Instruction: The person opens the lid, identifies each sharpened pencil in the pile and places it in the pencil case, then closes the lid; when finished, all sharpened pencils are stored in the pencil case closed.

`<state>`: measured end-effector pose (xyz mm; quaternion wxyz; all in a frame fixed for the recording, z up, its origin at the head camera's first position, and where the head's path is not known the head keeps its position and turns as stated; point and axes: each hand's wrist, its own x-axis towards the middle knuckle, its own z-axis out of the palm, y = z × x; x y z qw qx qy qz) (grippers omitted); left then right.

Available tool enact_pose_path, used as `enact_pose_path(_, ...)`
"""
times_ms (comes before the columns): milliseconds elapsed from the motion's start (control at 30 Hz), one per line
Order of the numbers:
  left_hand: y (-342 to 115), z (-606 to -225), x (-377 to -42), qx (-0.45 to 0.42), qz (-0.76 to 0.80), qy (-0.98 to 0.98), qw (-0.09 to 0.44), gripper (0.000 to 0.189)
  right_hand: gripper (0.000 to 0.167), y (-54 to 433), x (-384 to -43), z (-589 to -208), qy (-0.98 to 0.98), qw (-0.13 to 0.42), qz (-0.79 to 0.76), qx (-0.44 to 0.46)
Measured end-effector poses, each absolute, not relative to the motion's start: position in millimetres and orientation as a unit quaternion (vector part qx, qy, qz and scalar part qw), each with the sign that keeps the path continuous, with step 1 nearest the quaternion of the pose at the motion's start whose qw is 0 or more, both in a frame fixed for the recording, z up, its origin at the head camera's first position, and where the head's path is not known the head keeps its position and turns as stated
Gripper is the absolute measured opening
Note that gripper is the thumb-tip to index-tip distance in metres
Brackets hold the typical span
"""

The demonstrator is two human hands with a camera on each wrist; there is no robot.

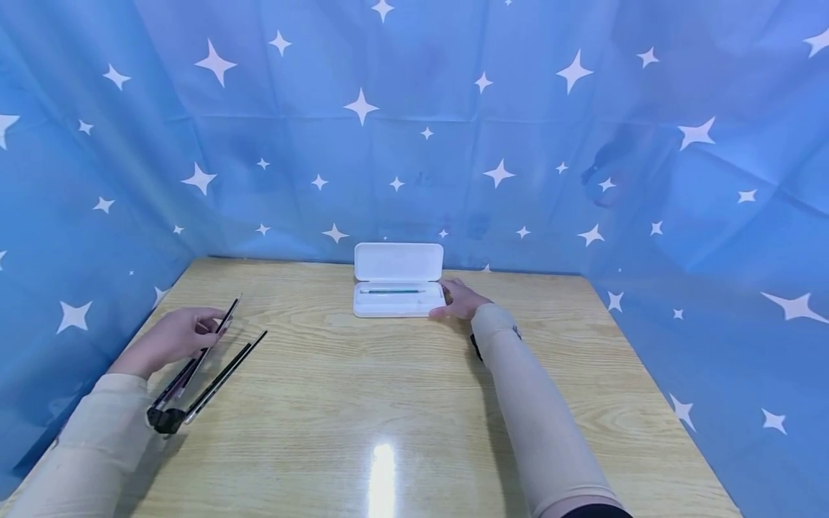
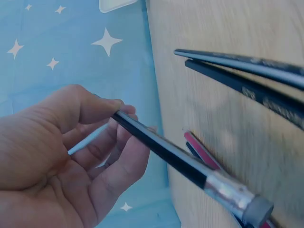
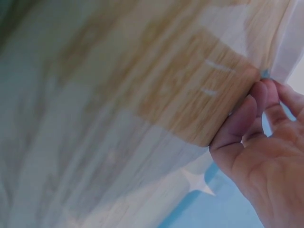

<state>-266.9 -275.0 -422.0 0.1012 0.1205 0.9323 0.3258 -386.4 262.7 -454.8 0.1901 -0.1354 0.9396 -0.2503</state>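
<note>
In the left wrist view my left hand pinches a dark pencil between thumb and fingers. The pencil has a silver ferrule and a grey eraser at its near end. Beside that hand lie two dark pencils with pale lettering, and lower down a pink pencil next to a dark one. At the far side of the table, my right hand grips the right end of a white pencil case, thumb at the front. The lid stands raised. One teal pencil lies inside the case.
A pale wood-grain table spreads between the hands, with a bright light reflection near its front. Behind and beside it hangs a blue curtain with white stars. A black object sits by the left wrist, overlapping the pencils in view.
</note>
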Motion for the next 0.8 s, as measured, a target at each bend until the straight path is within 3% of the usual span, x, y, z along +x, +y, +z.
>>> enact_pose_path(400,-241,-422,-287,0.135,0.384,0.906,0.114,0.054,0.097,265,-388,-457,0.940,0.187,-0.254,-0.132)
enact_pose_path(800,-223,-425,-304,0.150,0.416,0.894,0.071,0.053,0.095,262,-385,-456,0.941,0.189,-0.252,-0.122)
